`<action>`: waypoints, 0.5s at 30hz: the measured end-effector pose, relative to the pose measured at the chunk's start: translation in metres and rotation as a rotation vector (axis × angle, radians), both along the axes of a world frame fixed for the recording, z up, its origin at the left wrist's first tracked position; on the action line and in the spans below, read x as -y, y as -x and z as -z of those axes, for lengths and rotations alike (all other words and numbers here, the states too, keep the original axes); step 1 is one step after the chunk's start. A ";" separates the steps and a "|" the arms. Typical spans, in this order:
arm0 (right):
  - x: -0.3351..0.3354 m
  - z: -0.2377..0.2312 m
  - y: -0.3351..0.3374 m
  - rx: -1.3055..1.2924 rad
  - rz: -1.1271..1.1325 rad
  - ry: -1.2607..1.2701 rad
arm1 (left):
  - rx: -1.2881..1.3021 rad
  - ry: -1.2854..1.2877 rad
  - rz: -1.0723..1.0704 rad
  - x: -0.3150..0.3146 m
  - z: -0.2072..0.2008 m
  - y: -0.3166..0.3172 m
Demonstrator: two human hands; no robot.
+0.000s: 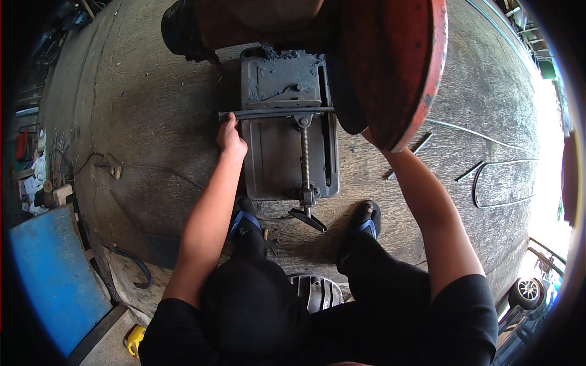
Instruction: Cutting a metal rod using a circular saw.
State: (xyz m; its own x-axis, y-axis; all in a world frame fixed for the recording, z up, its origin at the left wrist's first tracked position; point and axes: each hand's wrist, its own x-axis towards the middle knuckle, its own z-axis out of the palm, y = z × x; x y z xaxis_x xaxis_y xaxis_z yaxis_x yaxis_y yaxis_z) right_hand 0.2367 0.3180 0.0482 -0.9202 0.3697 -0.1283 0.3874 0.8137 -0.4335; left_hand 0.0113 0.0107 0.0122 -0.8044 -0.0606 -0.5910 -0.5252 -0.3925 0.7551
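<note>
- The left hand [232, 141] is closed around the left end of a metal bar [268, 113]; the right hand [368, 135] is mostly hidden by the red guard [397, 76], so I cannot tell whether it grips anything.
- The bar runs rightward from the left hand, across the saw base [268, 161]; the clamp [305, 149] meets its near side, between the hands.
- It should be stiff, not fragile, and fairly light; the smooth surface may slip a little, and cut edges could be sharp.
- The left end, clear of the saw head, seems the best place to hold.
- The bar looks slim, straight and dull grey.
- Beyond the left hand, dark grit coats the base; the guard's red paint is worn along its rim.
</note>
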 end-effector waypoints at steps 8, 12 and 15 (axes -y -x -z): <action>0.006 -0.015 0.010 -0.334 0.033 -0.034 | -0.034 -0.007 -0.009 0.006 -0.001 0.002; 0.002 -0.008 0.015 -0.369 0.044 -0.041 | -0.033 0.005 -0.010 0.009 -0.005 0.003; -0.006 -0.008 0.018 -0.392 0.055 -0.060 | -0.019 -0.006 -0.003 0.008 -0.006 0.003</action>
